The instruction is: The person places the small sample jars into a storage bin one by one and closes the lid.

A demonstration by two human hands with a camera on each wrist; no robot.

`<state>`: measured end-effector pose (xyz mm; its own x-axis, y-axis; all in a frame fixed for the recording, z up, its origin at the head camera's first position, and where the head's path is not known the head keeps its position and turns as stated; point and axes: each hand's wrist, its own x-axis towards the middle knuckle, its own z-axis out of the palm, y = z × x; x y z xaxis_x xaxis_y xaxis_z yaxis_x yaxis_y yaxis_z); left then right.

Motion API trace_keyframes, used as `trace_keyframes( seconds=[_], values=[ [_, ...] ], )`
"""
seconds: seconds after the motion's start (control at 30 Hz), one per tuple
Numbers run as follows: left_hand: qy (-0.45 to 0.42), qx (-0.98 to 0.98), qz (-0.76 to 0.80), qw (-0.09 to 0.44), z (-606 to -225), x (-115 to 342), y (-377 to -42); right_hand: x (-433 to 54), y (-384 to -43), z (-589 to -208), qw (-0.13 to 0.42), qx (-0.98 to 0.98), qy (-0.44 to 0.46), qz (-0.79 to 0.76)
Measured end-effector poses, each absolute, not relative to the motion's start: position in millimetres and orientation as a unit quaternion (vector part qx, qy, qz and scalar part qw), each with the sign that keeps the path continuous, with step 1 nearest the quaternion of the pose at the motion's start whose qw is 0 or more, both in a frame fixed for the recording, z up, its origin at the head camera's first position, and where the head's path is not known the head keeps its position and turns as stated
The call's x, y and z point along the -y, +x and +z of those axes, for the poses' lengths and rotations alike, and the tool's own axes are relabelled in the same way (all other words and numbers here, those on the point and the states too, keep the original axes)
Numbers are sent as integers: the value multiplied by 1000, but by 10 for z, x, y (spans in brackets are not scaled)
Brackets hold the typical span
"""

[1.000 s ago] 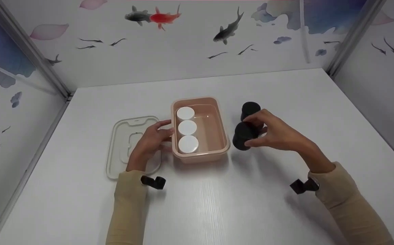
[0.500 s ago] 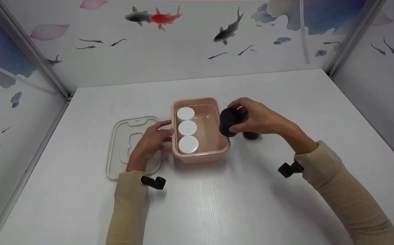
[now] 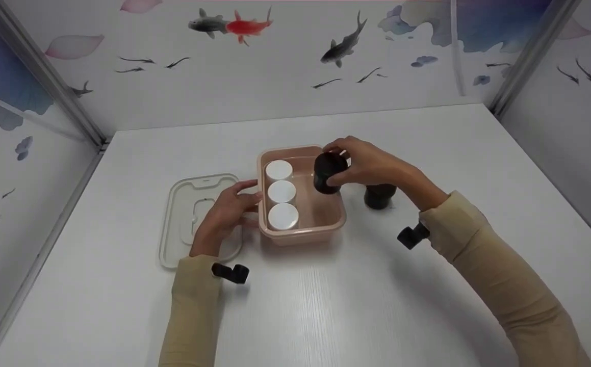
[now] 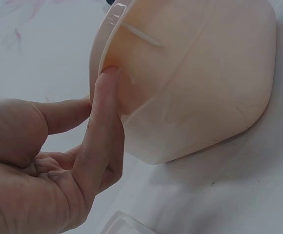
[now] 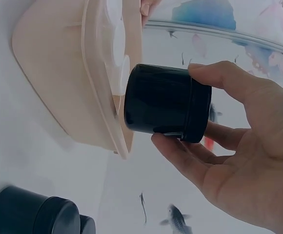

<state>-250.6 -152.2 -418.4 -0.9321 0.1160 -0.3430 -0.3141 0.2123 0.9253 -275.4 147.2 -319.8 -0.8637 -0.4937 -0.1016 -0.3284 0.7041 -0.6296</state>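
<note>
My right hand grips a black lidded jar near its lid, thumb on one side and fingers on the other. The jar overlaps the right half of the pink plastic box in the head view, and its base is at the rim in the right wrist view. Three white-topped jars stand in a row along the box's left side. My left hand pinches the box's left rim, with a fingertip under the lip in the left wrist view.
Right of the box stands another black jar, partly hidden under my right hand; the right wrist view shows a further black jar behind it. A pale lid lies flat beneath my left hand. Printed walls enclose the table's back and sides.
My right hand has lifted the black jar and carried it left and away from me, from beside the box to over its right half. The left hand and the box have stayed put.
</note>
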Motion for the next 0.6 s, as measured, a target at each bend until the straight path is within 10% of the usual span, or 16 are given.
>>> trace_keyframes(
  seconds=[0.6],
  values=[
    [-68, -752, 631, 179, -4189, 1525, -2525, -1131, -3062, -3162, 160, -933, -204, -247]
  ],
)
